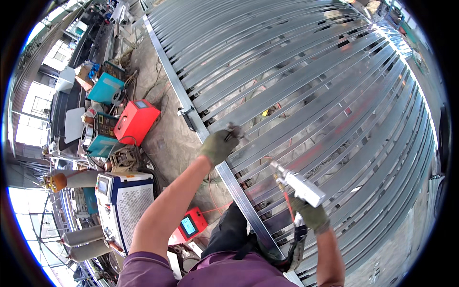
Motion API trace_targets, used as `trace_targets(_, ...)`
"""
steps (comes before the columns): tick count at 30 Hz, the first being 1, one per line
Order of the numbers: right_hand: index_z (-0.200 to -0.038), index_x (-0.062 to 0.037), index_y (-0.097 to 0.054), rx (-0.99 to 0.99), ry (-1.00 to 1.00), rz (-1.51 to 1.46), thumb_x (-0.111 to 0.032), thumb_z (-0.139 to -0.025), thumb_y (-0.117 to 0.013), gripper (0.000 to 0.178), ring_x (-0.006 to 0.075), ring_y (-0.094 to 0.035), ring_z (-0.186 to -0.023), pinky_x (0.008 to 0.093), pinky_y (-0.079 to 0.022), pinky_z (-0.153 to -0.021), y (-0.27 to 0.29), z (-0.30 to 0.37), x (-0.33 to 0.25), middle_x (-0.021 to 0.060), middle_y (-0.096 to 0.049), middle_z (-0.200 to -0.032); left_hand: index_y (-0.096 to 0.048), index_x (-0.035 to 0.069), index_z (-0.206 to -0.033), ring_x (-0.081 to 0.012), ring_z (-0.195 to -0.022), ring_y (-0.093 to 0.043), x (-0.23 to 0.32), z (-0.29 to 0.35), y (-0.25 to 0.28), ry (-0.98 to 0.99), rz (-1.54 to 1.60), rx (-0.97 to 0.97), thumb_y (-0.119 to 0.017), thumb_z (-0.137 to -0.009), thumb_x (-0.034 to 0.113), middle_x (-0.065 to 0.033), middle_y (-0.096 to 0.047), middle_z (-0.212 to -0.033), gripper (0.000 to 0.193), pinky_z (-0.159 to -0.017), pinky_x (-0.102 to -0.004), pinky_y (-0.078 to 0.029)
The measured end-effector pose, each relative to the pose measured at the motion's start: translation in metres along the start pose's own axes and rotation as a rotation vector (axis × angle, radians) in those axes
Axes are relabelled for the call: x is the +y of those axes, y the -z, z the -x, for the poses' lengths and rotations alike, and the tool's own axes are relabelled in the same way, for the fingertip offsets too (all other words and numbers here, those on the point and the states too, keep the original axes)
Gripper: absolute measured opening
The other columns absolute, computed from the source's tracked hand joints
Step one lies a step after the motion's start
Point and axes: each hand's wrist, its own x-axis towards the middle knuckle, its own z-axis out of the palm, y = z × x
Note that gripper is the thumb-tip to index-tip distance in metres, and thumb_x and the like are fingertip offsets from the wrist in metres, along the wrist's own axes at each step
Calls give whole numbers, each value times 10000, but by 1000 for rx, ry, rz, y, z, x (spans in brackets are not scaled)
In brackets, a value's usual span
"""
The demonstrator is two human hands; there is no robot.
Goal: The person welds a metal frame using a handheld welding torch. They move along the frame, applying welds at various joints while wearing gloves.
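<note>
Spanning most of the view, a large frame of galvanized steel bars [306, 81] lies flat above a concrete floor [165, 138], its long silvery slats running side by side with narrow gaps through which cables and debris show below. A heavier edge rail [229, 177] borders the frame on the person's left side.

Gloved in olive, the left hand [217, 146] reaches out over that edge rail and is closed around a small dark tool [233, 130], whose kind cannot be made out, pressed against one of the slats. The right hand [311, 213], also gloved, grips a handheld welding gun [299, 184] with a silver boxy body; its nozzle points toward the slats near the edge rail, and a red wire and a dark hose trail from it back toward the person's body.

On the floor to the left stand several machines: a white cabinet unit with a perforated front [125, 203], a red welder box [136, 122], teal boxes [105, 88] further back, and a small red unit with a lit screen [190, 226] close to the person's legs. Grey gas cylinders [83, 237] lie at the lower left, and bright windows [57, 55] line the workshop wall beyond.
</note>
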Motion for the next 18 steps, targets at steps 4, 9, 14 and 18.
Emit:
trace_targets(4,-1382,-10,-683,-108,-45,-200,-149,-1005,-837,431,89,-629,-724,294,-530,-622,-35,-12,20,-8,-693,-881,-758,8,-1194,-210,-976,-696,27,-45,-20,-58,-131,-98,-715,-1016,334,-132,-783,-1055,374,-920,-370,-544)
trace_targets(9,-1377,-4,-682,-137,-59,-198,-133,-1025,-817,399,85,-622,-727,290,-529,-622,-37,-24,14,-3,-686,-879,-752,32,-1191,-259,-1034,-692,17,-78,-55,-151,-3,-288,-662,-1039,325,-141,-774,-1117,342,-961,-387,-530)
trace_targets(14,-1352,-2,-688,-124,-110,-185,-172,-1054,-788,358,81,-620,-724,292,-524,-618,-34,-29,1,-2,-678,-858,-768,47,-1144,-375,-1062,-683,27,-84,-63,-237,-286,-279,-621,-1035,353,-174,-774,-1149,357,-955,-415,-543)
trace_targets(18,-1321,-7,-697,-187,-123,-135,-255,-1081,-759,350,75,-619,-706,294,-511,-597,-48,-41,-18,-5,-678,-843,-785,51,-1109,-404,-1098,-697,-37,-109,-72,-442,-59,-226,-625,-1017,407,-188,-781,-1136,401,-961,-441,-550)
